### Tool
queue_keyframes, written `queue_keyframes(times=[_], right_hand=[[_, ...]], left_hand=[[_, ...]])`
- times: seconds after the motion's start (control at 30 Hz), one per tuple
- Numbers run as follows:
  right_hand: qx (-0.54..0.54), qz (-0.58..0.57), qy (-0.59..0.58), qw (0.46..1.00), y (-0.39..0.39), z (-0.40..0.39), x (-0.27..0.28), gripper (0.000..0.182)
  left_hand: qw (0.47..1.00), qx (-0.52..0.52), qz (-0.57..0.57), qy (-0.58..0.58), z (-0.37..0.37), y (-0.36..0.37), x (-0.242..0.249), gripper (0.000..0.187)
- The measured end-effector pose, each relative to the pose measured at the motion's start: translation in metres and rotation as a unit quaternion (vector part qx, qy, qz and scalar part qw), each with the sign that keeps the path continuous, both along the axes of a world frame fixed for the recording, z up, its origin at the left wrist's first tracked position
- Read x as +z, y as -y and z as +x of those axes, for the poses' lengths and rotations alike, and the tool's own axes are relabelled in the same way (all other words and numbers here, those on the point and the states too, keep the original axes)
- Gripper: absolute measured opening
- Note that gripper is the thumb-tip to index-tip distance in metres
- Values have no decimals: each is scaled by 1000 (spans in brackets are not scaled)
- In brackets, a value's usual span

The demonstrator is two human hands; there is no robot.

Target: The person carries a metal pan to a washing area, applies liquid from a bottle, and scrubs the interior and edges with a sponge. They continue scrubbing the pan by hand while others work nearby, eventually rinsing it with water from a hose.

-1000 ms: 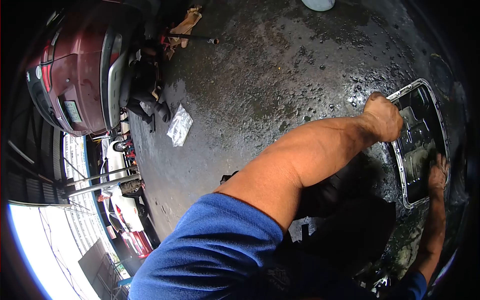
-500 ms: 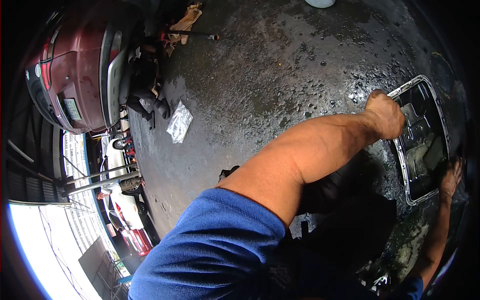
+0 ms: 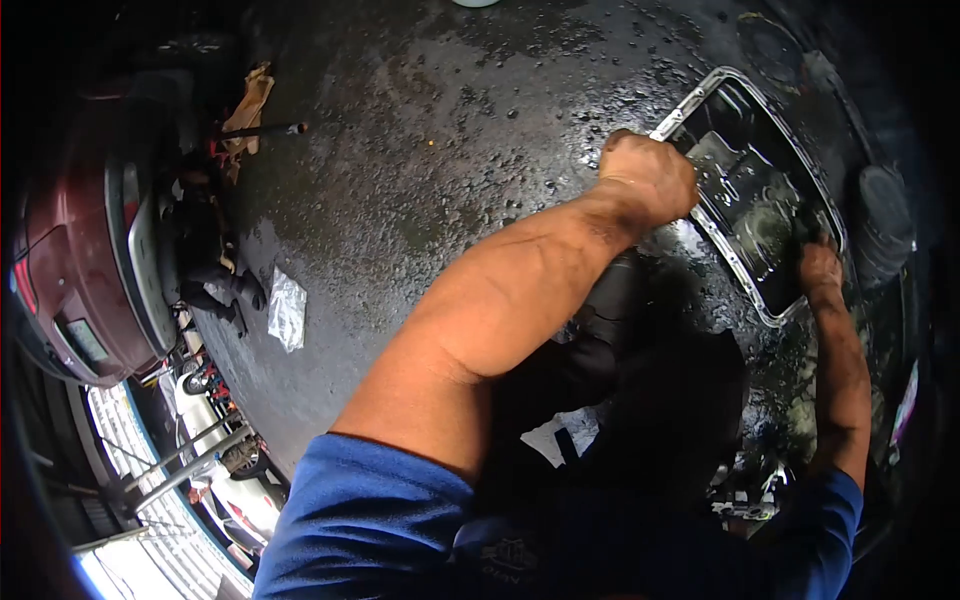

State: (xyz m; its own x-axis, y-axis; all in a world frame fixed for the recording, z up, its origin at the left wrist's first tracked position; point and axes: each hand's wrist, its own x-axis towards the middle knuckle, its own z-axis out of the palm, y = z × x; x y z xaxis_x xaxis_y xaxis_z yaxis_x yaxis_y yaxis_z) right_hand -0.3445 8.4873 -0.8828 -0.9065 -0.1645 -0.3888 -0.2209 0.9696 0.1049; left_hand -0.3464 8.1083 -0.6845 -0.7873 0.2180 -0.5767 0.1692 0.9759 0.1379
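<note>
A metal oil pan [image 3: 740, 275] with a pale flanged rim and a dark, oily inside lies at the right, over the wet floor. My left hand [image 3: 650, 175] is closed around its near long rim, knuckles up. On the opposite side, by the lower right corner, my right hand [image 3: 822, 268] lies over the rim. Its fingers look bent around the edge, though the tips are dark and partly hidden. Dark liquid and greenish reflections show inside the pan.
The dark floor [image 3: 450, 150] is wet and gritty. To the left are a clear plastic bag [image 3: 287, 310], brown cardboard [image 3: 250, 110] and a maroon vehicle [image 3: 85, 270], with a crouching person [image 3: 205, 250] beside it. Metal parts [image 3: 745, 495] lie near my body.
The whole view has shifted and turned, so the pan appears farther left and higher. My right hand has moved from the pan's outer side onto its rim. My left hand keeps its grip.
</note>
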Motion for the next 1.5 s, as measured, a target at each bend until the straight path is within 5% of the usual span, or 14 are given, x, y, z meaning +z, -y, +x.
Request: queue_keyframes(times=[0.07, 0.13, 0.17, 0.3, 0.47, 0.57, 0.7, 0.8, 0.87, 1.07, 1.13, 1.2, 1.33, 1.5], right_hand=[[-36, -1, 67, 997, 6, -10, 33, 26], [59, -16, 72, 996, 14, 3, 17, 24], [25, 46, 204, 978, 56, -1, 44, 28], [-83, -221, 64, 970, 99, 16, 5, 28], [-312, -185, 68, 929, 91, 4, 4, 36], [-340, -189, 30, 921, 65, -6, 10, 33], [-314, -307, -225, 869, 88, -50, -6, 27], [-375, -329, -255, 828, 141, -74, -18, 32], [-223, -338, -256, 878, 170, -77, -28, 32], [-358, -463, -263, 767, 195, -104, -4, 29], [-316, -456, -300, 776, 218, -116, 0, 28], [-153, -416, -321, 837, 237, -123, 4, 30], [-52, -377, -223, 897, 216, -113, 1, 43], [-139, -319, -155, 925, 187, -117, 17, 20]], left_hand=[[1000, 8, -4, -2, -3, -4, -6, 41], [999, -7, -45, 7, -3, -11, 5, 38], [998, -15, -65, -5, -3, -14, 3, 42], [997, -12, -64, -39, -1, -14, -4, 44], [995, -22, -85, -53, 0, -16, -12, 46], [994, -15, -78, -71, 0, -16, -11, 46], [991, -29, -55, -115, 1, -12, -17, 44], [993, -7, -59, -101, 4, -16, -19, 41], [992, -17, -55, -112, 3, -17, -19, 41], [992, -24, -34, -118, 3, -13, -21, 40], [992, -28, -31, -119, 2, -12, -20, 39], [992, -38, -33, -119, 3, -9, -23, 39], [992, -27, -34, -117, 3, -10, -26, 39], [996, -26, -37, -82, 0, -7, -18, 39]])
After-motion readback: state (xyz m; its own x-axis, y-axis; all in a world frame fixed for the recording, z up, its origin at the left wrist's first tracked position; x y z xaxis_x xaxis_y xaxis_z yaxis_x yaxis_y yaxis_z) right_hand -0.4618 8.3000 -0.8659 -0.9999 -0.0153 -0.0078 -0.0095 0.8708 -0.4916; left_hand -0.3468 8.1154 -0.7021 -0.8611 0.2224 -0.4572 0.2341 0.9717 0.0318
